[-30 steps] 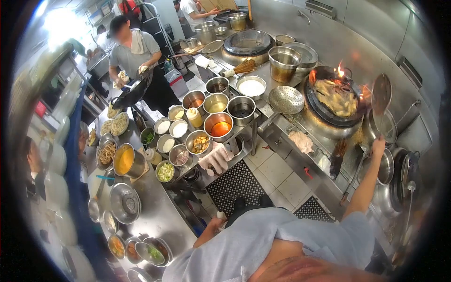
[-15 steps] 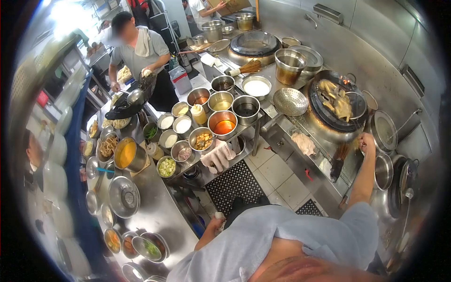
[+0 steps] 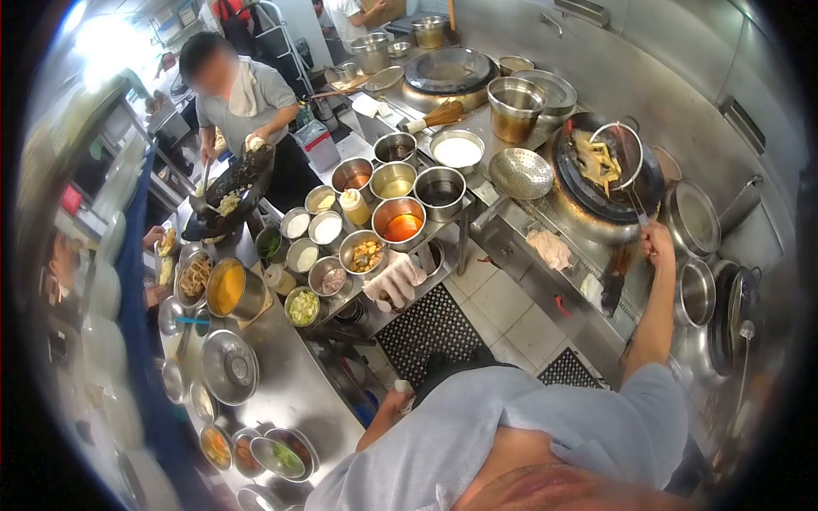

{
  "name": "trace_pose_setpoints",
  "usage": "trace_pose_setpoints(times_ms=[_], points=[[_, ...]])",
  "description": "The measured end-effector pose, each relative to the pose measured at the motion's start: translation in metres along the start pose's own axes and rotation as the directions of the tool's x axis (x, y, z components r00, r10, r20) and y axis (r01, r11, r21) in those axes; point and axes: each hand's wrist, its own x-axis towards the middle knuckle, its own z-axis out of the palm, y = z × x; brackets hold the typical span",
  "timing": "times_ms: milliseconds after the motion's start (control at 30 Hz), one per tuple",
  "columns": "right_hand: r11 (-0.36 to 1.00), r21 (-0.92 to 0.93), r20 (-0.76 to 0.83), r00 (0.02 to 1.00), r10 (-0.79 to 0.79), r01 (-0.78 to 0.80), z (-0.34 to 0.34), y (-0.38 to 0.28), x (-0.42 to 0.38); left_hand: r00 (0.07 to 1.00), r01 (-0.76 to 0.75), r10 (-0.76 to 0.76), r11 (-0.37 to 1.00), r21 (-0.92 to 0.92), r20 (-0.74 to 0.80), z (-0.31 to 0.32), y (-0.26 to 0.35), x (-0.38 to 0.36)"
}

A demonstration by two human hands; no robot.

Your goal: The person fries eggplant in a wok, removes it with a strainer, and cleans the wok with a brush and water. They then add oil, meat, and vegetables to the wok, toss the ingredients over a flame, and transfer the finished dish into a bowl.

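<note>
My right hand point(image 3: 656, 243) is closed round the handle of a wire skimmer point(image 3: 641, 153). The skimmer's round rim stands tilted over the right side of a large wok point(image 3: 566, 179) on the range. Yellowish strips of food point(image 3: 598, 163) lie in bubbling liquid in the wok, left of and partly behind the skimmer. Low by my left side, my left hand point(image 3: 394, 404) is closed on a white cloth point(image 3: 402, 387), mostly hidden by my body. A perforated ladle point(image 3: 521, 174) rests just left of the wok.
Several steel pots of sauces and ingredients crowd the stand, including one with orange-red liquid point(image 3: 399, 220). A tall steel pot point(image 3: 515, 109) stands behind the perforated ladle. A co-worker point(image 3: 256, 98) tips a dark wok point(image 3: 230, 192) at the left counter. A perforated mat point(image 3: 430, 328) covers the floor.
My right hand has raised and tilted the skimmer up from the food in the wok. The co-worker's wok is now tipped with food showing inside. My left hand stays low.
</note>
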Motion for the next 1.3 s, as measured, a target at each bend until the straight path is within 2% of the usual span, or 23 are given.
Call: trace_pose_setpoints(times_ms=[100,167,200,233,267,300,367,500,600,667,733,767,800,867,900,933,1000,1033,1167,1233,1300], points=[[0.976,-0.211,-0.006,0.998,-0.058,0.055,0.000,-0.010,-0.009,0.988,-0.153,0.154,0.953,0.260,0.020,0.002,-0.019,0.035],[0.957,-0.274,-0.012,0.995,-0.097,0.090,0.014,-0.027,-0.034,0.966,-0.252,0.252,0.871,0.421,0.057,0.000,-0.026,0.049],[0.932,-0.339,-0.008,0.990,-0.139,0.128,0.018,-0.034,-0.042,0.966,-0.252,0.250,0.867,0.429,0.062,-0.002,-0.015,0.035],[0.925,-0.365,-0.034,0.991,-0.126,0.105,0.016,-0.033,-0.038,0.993,-0.118,0.107,0.960,0.256,0.055,-0.004,0.002,0.015],[0.927,-0.363,-0.043,0.992,-0.121,0.098,0.017,-0.037,-0.042,0.997,0.032,-0.038,0.997,0.074,0.074,-0.006,0.024,-0.010],[0.922,-0.369,-0.034,0.989,-0.143,0.121,0.022,-0.043,-0.050,0.996,0.033,-0.039,0.996,0.083,0.075,-0.007,0.019,0.000],[0.920,-0.363,-0.035,0.984,-0.173,0.149,0.024,-0.047,-0.055,0.984,0.008,-0.026,0.995,0.103,0.175,-0.010,0.003,0.032],[0.932,-0.324,-0.084,0.977,-0.197,0.160,0.023,-0.054,-0.063,0.987,-0.100,0.075,0.980,0.173,0.145,-0.005,0.012,0.026],[0.944,-0.279,-0.097,0.973,-0.208,0.174,0.013,-0.053,-0.058,0.997,-0.042,0.021,0.954,0.295,0.074,-0.005,0.033,0.000],[0.950,-0.267,-0.150,0.967,-0.208,0.163,0.004,-0.050,-0.052,0.994,0.060,-0.070,0.991,0.121,0.079,-0.001,0.052,-0.023],[0.940,-0.265,-0.165,0.950,-0.266,0.217,-0.005,-0.050,-0.052,0.992,0.064,-0.077,0.990,0.126,0.104,0.005,0.047,-0.018],[0.945,-0.253,-0.213,0.941,-0.263,0.207,-0.009,-0.051,-0.049,0.989,0.068,-0.080,0.993,0.099,0.122,0.007,0.041,-0.012],[0.951,-0.241,-0.264,0.929,-0.258,0.195,-0.018,-0.050,-0.043,0.987,0.066,-0.086,0.987,0.146,0.132,0.006,0.033,0.000],[0.862,-0.467,-0.240,0.910,-0.337,0.196,-0.052,-0.047,-0.019,0.970,-0.144,0.082,0.953,0.267,0.230,0.000,0.019,0.023],[0.843,-0.520,-0.249,0.918,-0.307,0.141,-0.068,-0.051,-0.007,0.949,-0.257,0.171,0.906,0.337,0.266,-0.001,0.017,0.027],[0.817,-0.569,-0.254,0.927,-0.277,0.088,-0.079,-0.053,0.000,0.944,-0.266,0.163,0.890,0.370,0.286,-0.002,0.023,0.025],[0.828,-0.557,-0.290,0.919,-0.267,0.065,-0.089,-0.066,-0.002,0.960,-0.244,0.142,0.845,0.475,0.240,0.001,0.024,0.027],[0.831,-0.552,-0.288,0.918,-0.271,0.072,-0.092,-0.074,-0.003,0.984,-0.178,0.136,0.816,0.550,0.118,0.007,0.020,0.036],[0.885,-0.457,-0.315,0.913,-0.258,0.092,-0.108,-0.086,-0.012,0.991,-0.137,0.116,0.842,0.521,0.073,0.023,0.046,0.014],[0.918,-0.387,-0.392,0.886,-0.249,0.086,-0.116,-0.081,-0.022,0.957,-0.274,0.219,0.900,0.339,0.191,0.021,0.063,0.010],[0.904,-0.424,-0.438,0.864,-0.248,0.045,-0.123,-0.065,-0.033,0.941,-0.320,0.257,0.889,0.328,0.221,0.017,0.068,0.016]])
